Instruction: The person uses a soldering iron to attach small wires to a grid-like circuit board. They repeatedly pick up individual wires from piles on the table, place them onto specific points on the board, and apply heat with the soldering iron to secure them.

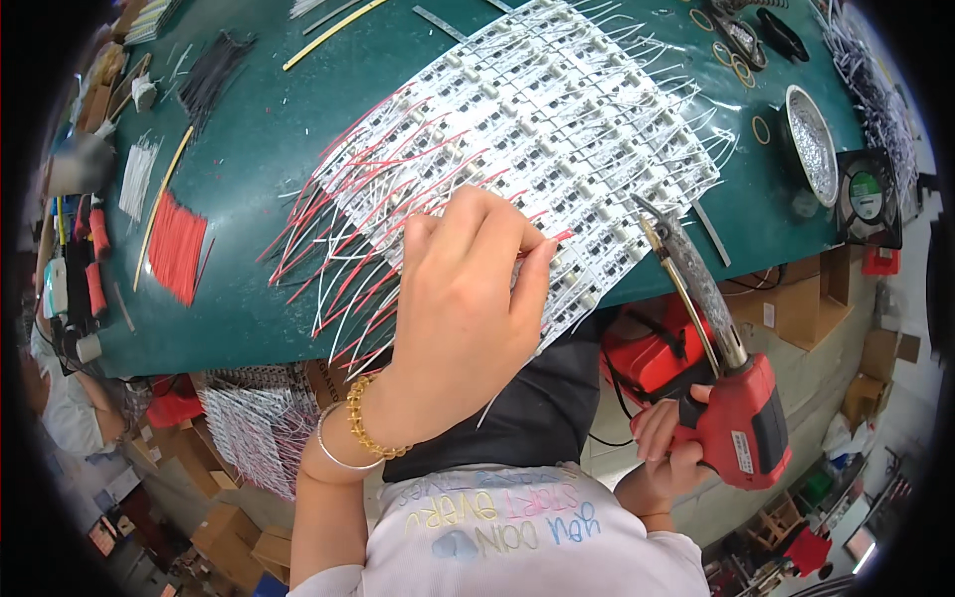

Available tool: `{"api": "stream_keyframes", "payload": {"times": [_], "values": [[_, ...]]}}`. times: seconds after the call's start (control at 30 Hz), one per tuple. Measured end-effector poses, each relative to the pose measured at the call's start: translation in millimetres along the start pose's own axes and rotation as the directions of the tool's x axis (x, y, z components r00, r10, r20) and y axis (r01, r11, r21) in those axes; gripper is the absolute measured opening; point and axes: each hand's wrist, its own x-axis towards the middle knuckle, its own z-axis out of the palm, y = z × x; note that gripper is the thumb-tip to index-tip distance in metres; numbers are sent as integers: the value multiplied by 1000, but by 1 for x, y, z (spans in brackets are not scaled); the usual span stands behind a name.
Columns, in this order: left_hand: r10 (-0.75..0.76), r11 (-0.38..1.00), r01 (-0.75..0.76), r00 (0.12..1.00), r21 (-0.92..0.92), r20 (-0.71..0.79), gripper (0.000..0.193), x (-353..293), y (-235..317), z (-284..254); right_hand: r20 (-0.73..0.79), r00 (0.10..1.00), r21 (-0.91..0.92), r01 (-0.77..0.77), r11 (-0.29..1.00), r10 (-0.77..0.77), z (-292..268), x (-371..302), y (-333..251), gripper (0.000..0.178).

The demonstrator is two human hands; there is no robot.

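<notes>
A white panel of small circuit boards (537, 109) lies on the green table, with red and white wires trailing from its left side and white wires from its right. Over the panel's near part, my left hand (463, 289) pinches a short red wire (564, 236) between thumb and forefinger, its end close to the boards. My right hand (671, 453) is wrapped round the grip of a red and black soldering gun (761, 423). The gun's metal barrel and thin solder feed tube (686, 298) point up to the panel's right edge, with the tip just over the boards.
Left on the table (259, 99) lie bundles of red wires (176, 249), white wires (138, 177) and black wires (214, 75). A metal bowl (811, 144) and a small black fan (867, 197) stand at the right edge. Another wired panel (254, 418) sits below the table, near cardboard boxes (229, 537).
</notes>
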Motion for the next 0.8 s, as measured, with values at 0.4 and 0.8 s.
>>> {"api": "stream_keyframes", "payload": {"times": [0.4, 0.8], "values": [[-15, 1000, 14, 1000, -20, -15, 10, 1, -3, 7, 142, 989, -50, -28, 998, 34, 1, 11, -9, 68], [-190, 950, 172, 981, -261, -47, 11, -18, 16, -32, -12, 997, 66, -73, 995, 74, 25, 19, -11, 69]]}}
